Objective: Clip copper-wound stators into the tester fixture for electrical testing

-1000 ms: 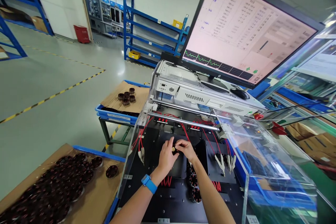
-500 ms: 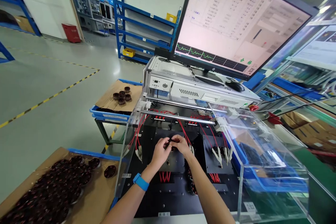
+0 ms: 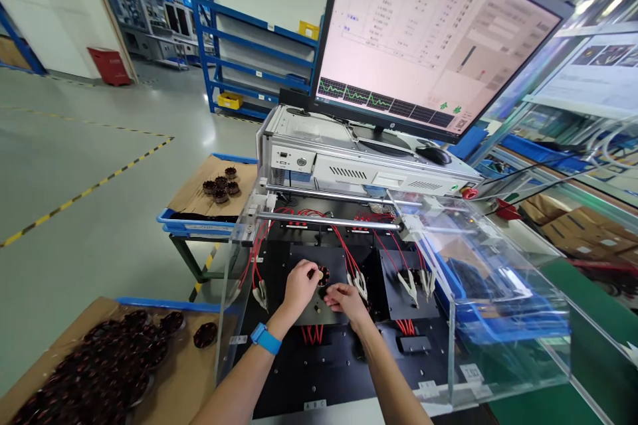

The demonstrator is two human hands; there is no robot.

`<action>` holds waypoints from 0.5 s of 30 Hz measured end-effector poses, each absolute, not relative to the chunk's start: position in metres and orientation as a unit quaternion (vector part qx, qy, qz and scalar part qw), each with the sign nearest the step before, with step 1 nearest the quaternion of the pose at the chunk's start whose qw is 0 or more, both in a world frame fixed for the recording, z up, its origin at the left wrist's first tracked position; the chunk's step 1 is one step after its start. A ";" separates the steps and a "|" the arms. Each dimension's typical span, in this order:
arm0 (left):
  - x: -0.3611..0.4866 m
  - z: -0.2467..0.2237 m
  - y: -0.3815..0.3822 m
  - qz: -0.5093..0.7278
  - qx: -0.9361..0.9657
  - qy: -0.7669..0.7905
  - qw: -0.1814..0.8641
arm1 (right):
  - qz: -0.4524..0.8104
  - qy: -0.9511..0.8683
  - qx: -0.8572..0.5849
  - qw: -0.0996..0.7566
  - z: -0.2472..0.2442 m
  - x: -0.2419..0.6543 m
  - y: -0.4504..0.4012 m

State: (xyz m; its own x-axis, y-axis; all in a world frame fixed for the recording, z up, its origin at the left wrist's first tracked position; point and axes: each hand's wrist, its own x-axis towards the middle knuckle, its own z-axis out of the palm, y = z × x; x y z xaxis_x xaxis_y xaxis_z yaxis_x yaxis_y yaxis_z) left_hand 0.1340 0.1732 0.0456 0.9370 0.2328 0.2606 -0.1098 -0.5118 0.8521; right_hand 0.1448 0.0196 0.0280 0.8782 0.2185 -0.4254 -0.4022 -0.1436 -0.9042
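Note:
A dark round coil part (image 3: 323, 275) rests on the left black plate (image 3: 304, 254) of the test fixture. My left hand (image 3: 302, 285), with a blue band on its wrist, touches the left side of this part, its fingers closed on it. Just below and to the right of the part is my right hand (image 3: 345, 300), fingers bent and pinched together; whether something small is between them is hidden. White clips on red wires (image 3: 357, 283) lie right beside my right hand. Another coil part, with clips (image 3: 409, 289) around it, sits on the right plate.
Clear plastic guards flank the fixture, the right one (image 3: 508, 319) being large. Metal rods (image 3: 329, 219) cross behind my hands, below a monitor (image 3: 428, 33). Many coil parts (image 3: 100, 372) fill a cardboard-lined tray at left; several more (image 3: 220, 186) stand on a farther tray.
My hands have moved apart, uncovering the coil part between them. My right hand has shifted down. The camera view has shifted slightly to the right.

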 end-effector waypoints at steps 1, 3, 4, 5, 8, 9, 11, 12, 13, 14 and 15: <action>0.137 0.044 0.174 0.169 0.844 0.046 0.507 | 0.231 0.054 -0.719 0.653 0.027 0.145 0.018; 0.144 0.040 0.176 0.150 0.817 0.066 0.553 | 0.192 0.039 -0.737 0.647 0.025 0.148 0.015; 0.148 0.038 0.177 0.138 0.803 0.075 0.575 | 0.167 0.024 -0.755 0.634 0.023 0.150 0.013; 0.150 0.036 0.178 0.126 0.792 0.081 0.591 | 0.142 0.001 -0.775 0.616 0.021 0.152 0.012; 0.147 0.036 0.178 0.122 0.783 0.089 0.604 | 0.088 -0.068 -0.822 0.558 0.016 0.154 0.009; 0.142 0.037 0.177 0.140 0.785 0.086 0.597 | 0.092 -0.078 -0.826 0.550 0.015 0.155 0.007; 0.126 0.041 0.173 0.194 0.800 0.060 0.565 | 0.114 -0.092 -0.827 0.542 0.015 0.157 0.003; 0.117 0.042 0.170 0.220 0.814 0.033 0.536 | 0.110 -0.095 -0.833 0.534 0.015 0.160 -0.001; 0.109 0.042 0.167 0.238 0.832 -0.003 0.500 | 0.087 -0.090 -0.844 0.521 0.016 0.164 -0.005; 0.101 0.042 0.164 0.247 0.851 -0.044 0.462 | 0.046 -0.074 -0.863 0.498 0.016 0.169 -0.009; 0.096 0.041 0.161 0.249 0.866 -0.082 0.426 | -0.004 -0.053 -0.884 0.464 0.016 0.175 -0.013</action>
